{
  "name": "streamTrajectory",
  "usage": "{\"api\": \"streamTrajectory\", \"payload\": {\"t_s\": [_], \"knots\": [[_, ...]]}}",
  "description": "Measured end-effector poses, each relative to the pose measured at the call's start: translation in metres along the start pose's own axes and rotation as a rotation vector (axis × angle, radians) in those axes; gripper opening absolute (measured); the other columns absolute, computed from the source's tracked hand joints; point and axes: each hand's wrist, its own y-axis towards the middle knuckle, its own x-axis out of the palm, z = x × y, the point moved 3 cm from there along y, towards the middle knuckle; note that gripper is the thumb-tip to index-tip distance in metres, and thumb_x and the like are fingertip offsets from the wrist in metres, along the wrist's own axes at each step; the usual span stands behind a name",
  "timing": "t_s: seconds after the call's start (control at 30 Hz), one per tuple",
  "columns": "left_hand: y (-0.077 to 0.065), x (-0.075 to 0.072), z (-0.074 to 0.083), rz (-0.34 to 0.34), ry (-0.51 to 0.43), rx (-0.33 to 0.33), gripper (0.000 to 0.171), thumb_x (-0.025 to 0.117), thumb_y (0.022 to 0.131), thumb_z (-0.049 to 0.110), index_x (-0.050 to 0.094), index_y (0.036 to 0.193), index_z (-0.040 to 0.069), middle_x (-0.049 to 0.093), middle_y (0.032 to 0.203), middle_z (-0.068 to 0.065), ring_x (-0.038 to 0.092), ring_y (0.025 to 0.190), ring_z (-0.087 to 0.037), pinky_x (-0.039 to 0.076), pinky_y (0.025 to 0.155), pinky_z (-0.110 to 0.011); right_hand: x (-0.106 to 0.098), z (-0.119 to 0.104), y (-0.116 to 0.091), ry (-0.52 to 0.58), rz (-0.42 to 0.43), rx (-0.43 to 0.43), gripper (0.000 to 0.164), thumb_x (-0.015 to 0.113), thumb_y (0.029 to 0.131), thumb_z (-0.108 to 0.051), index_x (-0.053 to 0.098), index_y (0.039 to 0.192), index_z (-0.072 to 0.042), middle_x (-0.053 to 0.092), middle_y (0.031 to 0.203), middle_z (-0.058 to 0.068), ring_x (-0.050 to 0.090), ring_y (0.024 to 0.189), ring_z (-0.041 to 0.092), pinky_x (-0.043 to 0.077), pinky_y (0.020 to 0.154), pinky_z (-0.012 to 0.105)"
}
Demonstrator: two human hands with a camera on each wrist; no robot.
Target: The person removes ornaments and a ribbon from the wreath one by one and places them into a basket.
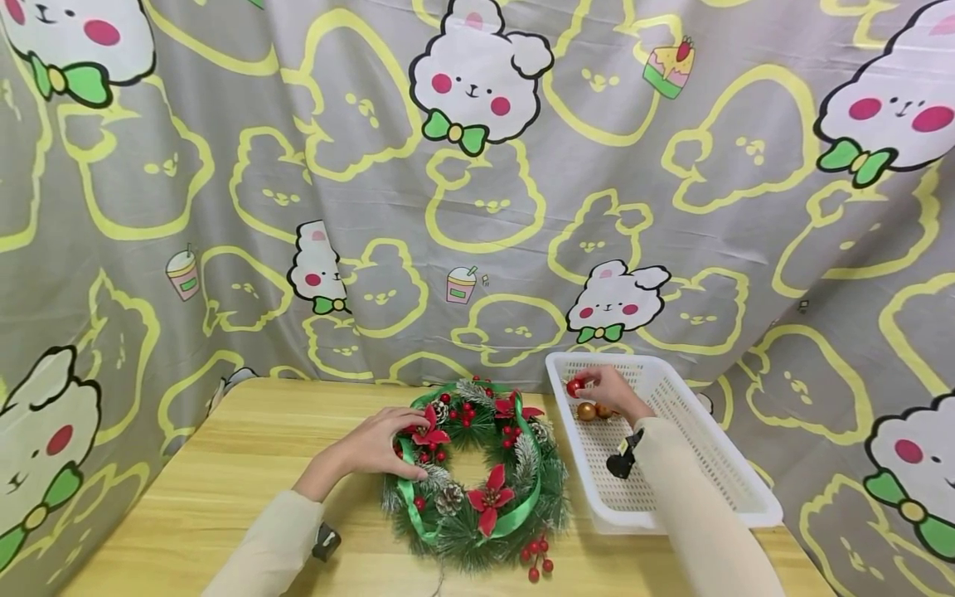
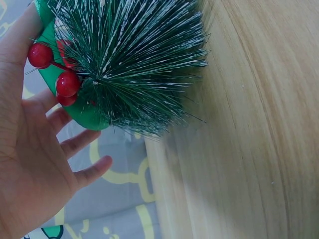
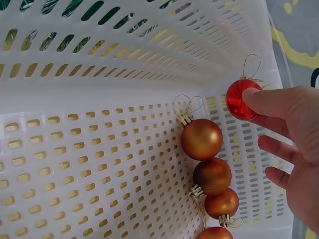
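Note:
My right hand (image 1: pixel 612 390) is inside the white basket at its far end, pinching a shiny red Christmas ball (image 3: pixel 242 99) between thumb and fingers. A gold thread loop sticks up from the ball. Below it, several copper-gold balls (image 3: pixel 202 139) lie in a row along the basket wall. On the table sits a green Christmas wreath (image 1: pixel 485 547) with red flowers, berries, pinecones and a green ribbon (image 1: pixel 522 512) laid around it. My left hand (image 1: pixel 380 444) rests on the wreath's left side, thumb and fingers spread; the left wrist view shows the fingers fairly straight beside ribbon and red berries (image 2: pixel 67 83).
The white perforated basket (image 1: pixel 716 448) stands right of the wreath, close to it. A red berry sprig (image 1: pixel 535 557) lies at the wreath's front right. The wooden table (image 1: pixel 224 464) ends at a patterned grey curtain (image 1: pixel 492 274) behind.

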Motion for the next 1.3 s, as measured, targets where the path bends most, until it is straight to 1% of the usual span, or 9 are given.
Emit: {"api": "streamTrajectory", "payload": {"t_s": [0.07,0.23,0.4,0.57,0.7,0.93,1.03,1.23,1.3], "knots": [[0.0,0.0,0.0,0.001,-0.001,0.0,0.087,0.084,0.074,0.062,0.058,0.145,0.02,0.045,0.157,-0.012,0.039,0.145,-0.04,0.035,0.11,-0.07,0.0,0.001,0.001,0.004,0.002,0.004,0.035,0.072,0.091,-0.003,0.068,0.124,0.007,0.069,0.118,0.027,0.056,0.083,0.02,0.045,0.067,0.03],[0.0,0.0,0.0,-0.001,-0.001,-0.007,0.087,0.084,0.074,0.063,0.057,0.145,0.02,0.045,0.157,-0.011,0.039,0.145,-0.039,0.035,0.11,-0.07,0.002,0.006,0.002,0.025,-0.009,0.036,0.037,0.073,0.089,-0.002,0.068,0.124,0.005,0.069,0.12,0.025,0.059,0.089,0.022,0.048,0.07,0.028],[-0.001,-0.001,0.001,-0.002,0.003,-0.001,0.087,0.084,0.074,0.061,0.057,0.145,0.019,0.045,0.157,-0.012,0.039,0.145,-0.041,0.035,0.109,-0.071,0.005,0.007,0.004,0.013,-0.017,0.025,0.034,0.075,0.088,-0.002,0.07,0.122,0.005,0.07,0.119,0.025,0.061,0.094,0.027,0.049,0.075,0.031],[-0.001,-0.002,0.002,0.0,-0.005,0.003,0.087,0.084,0.074,0.06,0.057,0.146,0.018,0.045,0.157,-0.014,0.04,0.144,-0.041,0.037,0.108,-0.071,0.008,0.006,0.005,-0.042,-0.015,0.005,0.031,0.075,0.088,-0.003,0.073,0.118,0.002,0.072,0.116,0.022,0.063,0.1,0.031,0.051,0.083,0.041],[0.0,-0.001,0.001,-0.001,-0.004,-0.002,0.086,0.085,0.074,0.06,0.057,0.145,0.019,0.045,0.156,-0.013,0.041,0.143,-0.041,0.038,0.108,-0.07,0.011,0.006,0.005,-0.085,-0.012,-0.021,0.026,0.076,0.088,-0.003,0.075,0.114,-0.001,0.073,0.11,0.019,0.065,0.103,0.032,0.052,0.089,0.048],[-0.001,0.001,0.0,0.001,-0.001,-0.015,0.087,0.084,0.073,0.063,0.058,0.145,0.021,0.045,0.156,-0.011,0.041,0.144,-0.04,0.038,0.108,-0.07,0.016,0.008,0.005,-0.094,-0.002,-0.062,0.019,0.078,0.087,-0.005,0.076,0.105,-0.002,0.075,0.1,0.014,0.065,0.092,0.024,0.051,0.082,0.04],[0.0,0.002,0.0,0.003,0.001,-0.011,0.087,0.084,0.073,0.062,0.058,0.145,0.02,0.046,0.156,-0.012,0.041,0.143,-0.041,0.038,0.108,-0.07,0.017,0.009,0.006,-0.098,0.001,-0.05,0.018,0.077,0.088,-0.006,0.076,0.106,-0.003,0.074,0.099,0.012,0.064,0.091,0.022,0.05,0.08,0.036],[0.0,0.002,0.0,0.003,0.001,-0.01,0.087,0.084,0.074,0.061,0.058,0.145,0.019,0.045,0.156,-0.013,0.041,0.144,-0.041,0.037,0.108,-0.07,0.019,0.008,0.003,-0.088,0.0,0.0,0.024,0.078,0.088,-0.007,0.076,0.111,-0.001,0.074,0.103,0.015,0.065,0.094,0.025,0.053,0.08,0.039],[0.0,0.001,0.0,0.005,0.0,-0.009,0.087,0.084,0.074,0.061,0.057,0.145,0.018,0.045,0.156,-0.014,0.041,0.144,-0.041,0.038,0.108,-0.071,0.02,0.008,0.002,-0.097,0.0,-0.008,0.024,0.078,0.088,-0.006,0.076,0.111,0.0,0.074,0.104,0.016,0.066,0.095,0.027,0.054,0.081,0.041]]}}
